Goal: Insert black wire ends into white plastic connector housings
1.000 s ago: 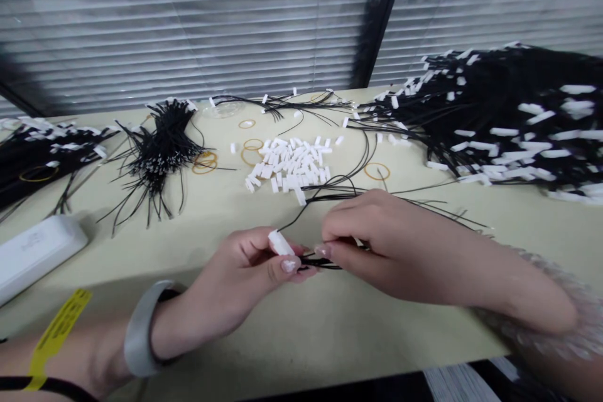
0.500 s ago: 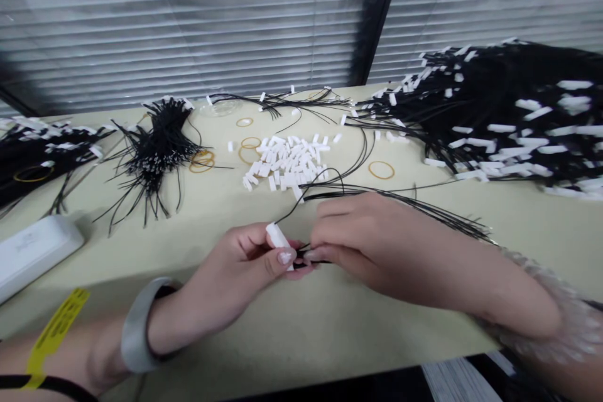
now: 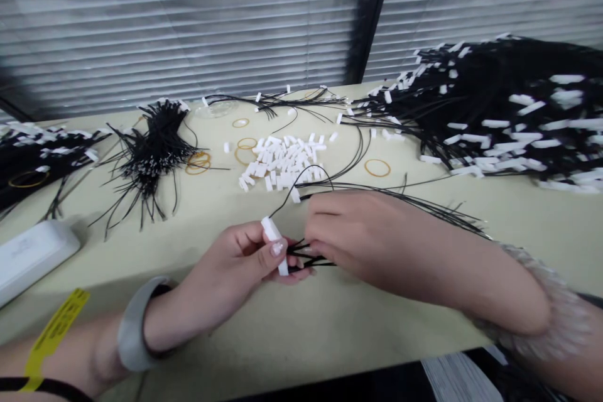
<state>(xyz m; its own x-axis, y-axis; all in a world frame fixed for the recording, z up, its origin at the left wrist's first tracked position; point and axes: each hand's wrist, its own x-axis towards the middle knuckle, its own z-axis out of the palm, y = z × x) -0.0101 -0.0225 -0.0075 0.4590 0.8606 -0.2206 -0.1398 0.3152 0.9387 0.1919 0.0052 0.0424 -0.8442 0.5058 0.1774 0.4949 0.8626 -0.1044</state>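
Note:
A white connector (image 3: 270,229) is pinched between the thumb and fingers of my left hand (image 3: 240,267), with black wires (image 3: 323,262) running from it to the right. My right hand (image 3: 348,229) is closed over these wires just right of the left fingertips; its own fingertips are partly hidden. Behind the hands lies a heap of small white connectors (image 3: 282,160). More black wires (image 3: 424,204) stretch along the table beyond my right hand, and one thin wire arcs up from the held connector.
A large pile of black wires with white ends (image 3: 509,88) covers the right back. Wire bundles (image 3: 157,144) lie at the left back. A white box-like object (image 3: 38,254) sits at the left edge. Yellow rubber bands (image 3: 377,168) are scattered about. Blinds (image 3: 211,19) rise behind the table.
My right hand has moved slightly away from the left fingertips, and more of the wires between the hands shows. The whole view has shifted slightly.

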